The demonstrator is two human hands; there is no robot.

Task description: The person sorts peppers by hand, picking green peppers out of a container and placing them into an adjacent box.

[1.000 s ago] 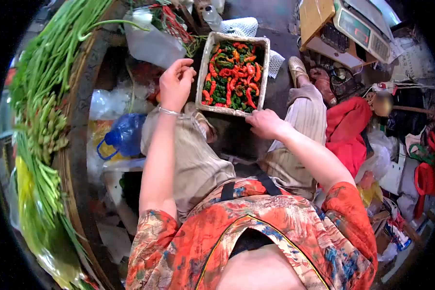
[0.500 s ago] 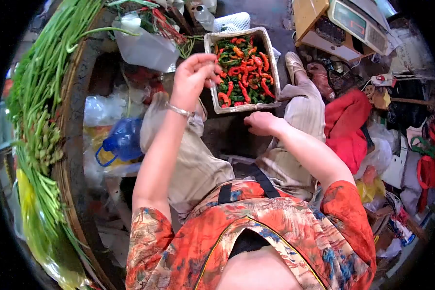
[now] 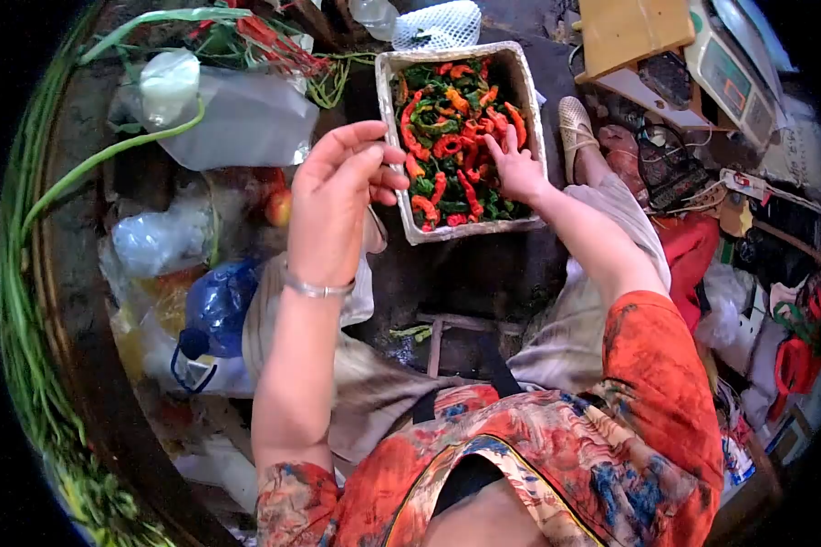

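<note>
A pale, box-like container [image 3: 531,100] holds red, orange and dark green chili peppers [image 3: 445,146]. My right hand [image 3: 517,173] reaches over its right side, fingers spread and fingertips at the red peppers. Whether they touch one cannot be made out. Just left of the container's wall is my left hand [image 3: 337,196], raised with loosely curled fingers. A gap shows between its thumb and index finger, and nothing is visible in it. A silver bracelet [image 3: 319,289] circles my left wrist.
Long green stalks [image 3: 27,346] line a curved ledge on the left. A translucent plastic bag [image 3: 237,118] and a blue plastic jug [image 3: 221,310] lie on that side. At upper right stands a scale [image 3: 732,82], with red cloth [image 3: 689,260] below it.
My right hand has moved up from below the container to over the peppers. My left hand sits lower and outside the wall. The camera view has shifted.
</note>
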